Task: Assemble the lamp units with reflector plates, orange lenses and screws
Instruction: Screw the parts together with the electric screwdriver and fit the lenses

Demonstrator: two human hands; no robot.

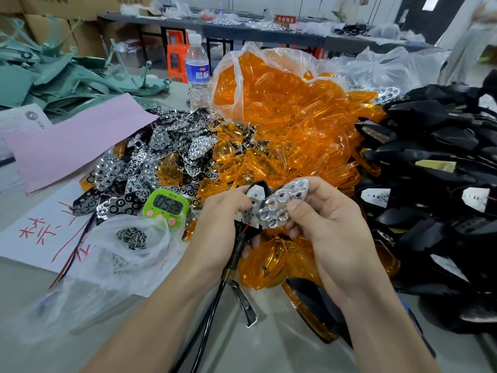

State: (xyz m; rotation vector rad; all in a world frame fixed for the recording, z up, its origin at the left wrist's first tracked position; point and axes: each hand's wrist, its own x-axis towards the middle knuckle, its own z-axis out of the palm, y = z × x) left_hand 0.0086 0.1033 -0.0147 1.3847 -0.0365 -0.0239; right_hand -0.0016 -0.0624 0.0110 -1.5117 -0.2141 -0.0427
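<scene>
My left hand (219, 227) grips a black lamp unit (254, 196) with a white LED board showing, its black cable (212, 300) hanging down toward me. My right hand (326, 219) pinches a chrome reflector plate (282, 204) by its lower edge, holding it tilted against the lamp unit's right side. Behind the hands lies a heap of orange lenses (285, 135) spilling from a clear bag. A pile of chrome reflector plates (161, 157) sits to the left. Small screws (131, 238) lie in a clear plastic bag at the lower left.
A green timer (166, 207) reading 05:25 stands beside the screws. Black lamp housings (435, 168) are stacked at the right. A water bottle (197, 71), pink paper (72, 141) and green plastic scraps (53, 74) lie at the back left. An assembled lamp (312, 305) lies near my right forearm.
</scene>
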